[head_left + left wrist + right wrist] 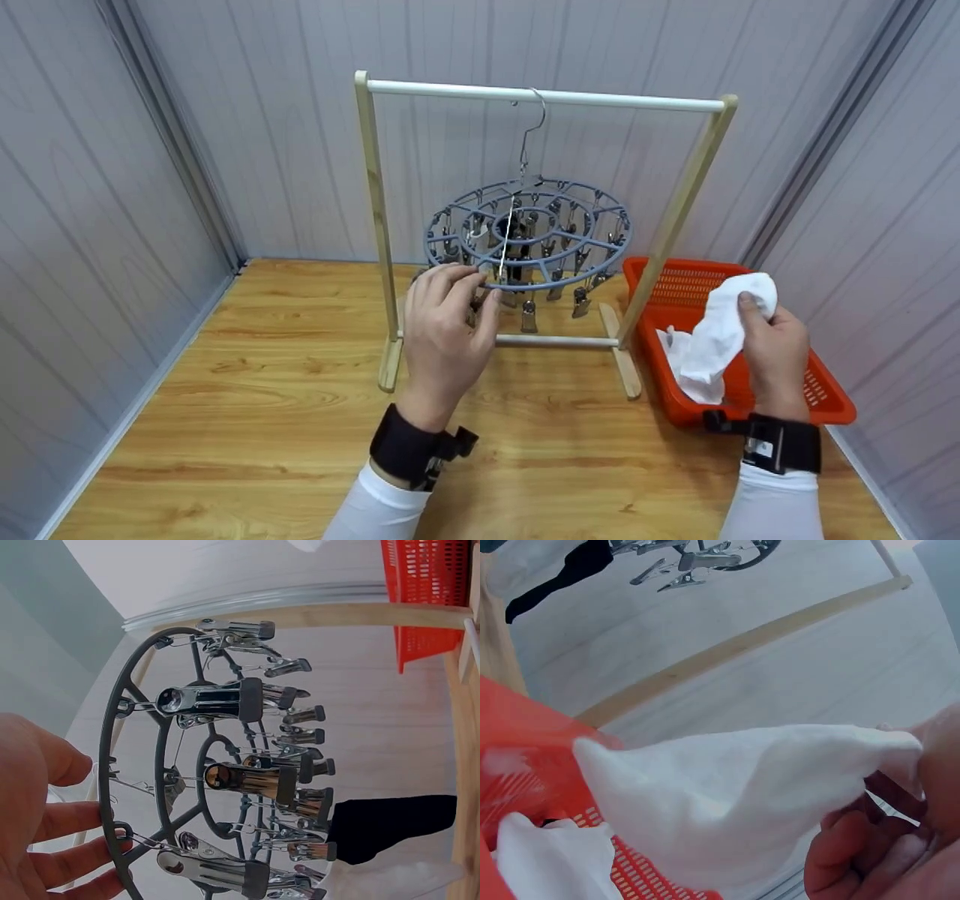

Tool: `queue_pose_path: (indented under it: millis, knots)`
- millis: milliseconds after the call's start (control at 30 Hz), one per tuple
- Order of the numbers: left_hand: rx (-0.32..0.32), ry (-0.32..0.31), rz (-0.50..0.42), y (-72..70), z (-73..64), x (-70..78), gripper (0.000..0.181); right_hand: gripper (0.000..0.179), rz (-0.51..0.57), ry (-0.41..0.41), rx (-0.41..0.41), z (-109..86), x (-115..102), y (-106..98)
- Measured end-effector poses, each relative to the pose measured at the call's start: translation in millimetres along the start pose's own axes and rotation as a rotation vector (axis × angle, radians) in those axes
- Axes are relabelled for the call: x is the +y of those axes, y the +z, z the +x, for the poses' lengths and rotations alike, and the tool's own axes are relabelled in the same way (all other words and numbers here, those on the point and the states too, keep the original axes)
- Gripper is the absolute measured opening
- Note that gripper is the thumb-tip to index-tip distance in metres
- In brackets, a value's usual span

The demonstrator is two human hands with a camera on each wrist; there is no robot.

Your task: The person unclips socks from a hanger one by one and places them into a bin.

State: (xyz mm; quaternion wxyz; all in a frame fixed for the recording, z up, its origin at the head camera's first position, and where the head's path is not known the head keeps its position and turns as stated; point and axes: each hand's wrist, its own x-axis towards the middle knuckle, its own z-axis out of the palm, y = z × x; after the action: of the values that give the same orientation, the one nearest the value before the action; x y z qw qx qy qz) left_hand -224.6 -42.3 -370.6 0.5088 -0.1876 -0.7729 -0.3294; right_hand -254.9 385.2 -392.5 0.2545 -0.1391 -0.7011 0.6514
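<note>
My right hand (778, 356) pinches a white sock (721, 326) near one end, so the rest droops over the red basket. In the right wrist view the sock (727, 802) stretches sideways from the curled fingers. My left hand (448, 326) is at the near edge of a round grey clip hanger (555, 285). Its fingers lie fairly straight behind the rim, with the thumb (67, 761) apart from it. Metal clips (217, 701) dangle all round the hanger. From its far side hang a black sock (390, 825) and a white cloth piece (397, 881).
A wooden stand with a white top bar (450, 90) carries the hanger by its hook (538, 112). To its right sits the red basket (664, 401), with more white cloth (555, 859) inside. Pale panel walls (112, 150) enclose the wooden surface (225, 420).
</note>
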Motion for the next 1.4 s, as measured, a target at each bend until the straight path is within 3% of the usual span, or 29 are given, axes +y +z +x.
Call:
queue_pose_path:
  millis: [233,400,633,1000,1167,1400]
  knots:
    - [-0.004,0.002,-0.002,0.1,-0.2,0.5,0.023,0.051,-0.248,-0.012,-0.204,7.5,14.5,2.2]
    - [-0.016,0.007,0.000,0.8,-0.2,1.7,0.023,0.058,-0.357,0.020,-0.287,10.0,22.3,5.4]
    - [-0.027,0.021,0.003,2.7,-0.6,6.2,0.024,0.069,-0.515,0.041,-0.230,8.4,14.4,3.6]
    - [-0.087,0.048,-0.024,3.2,-3.8,13.2,0.025,0.054,-0.510,-0.118,-0.164,-10.9,3.9,28.4]
    - [-0.077,0.084,-0.072,5.8,-4.4,14.8,0.024,0.051,-0.521,-0.185,-0.194,-16.7,2.1,37.0]
    - [-0.092,0.140,-0.145,5.8,-2.4,18.5,0.026,0.056,-0.518,-0.212,-0.239,-24.5,-0.3,45.0]
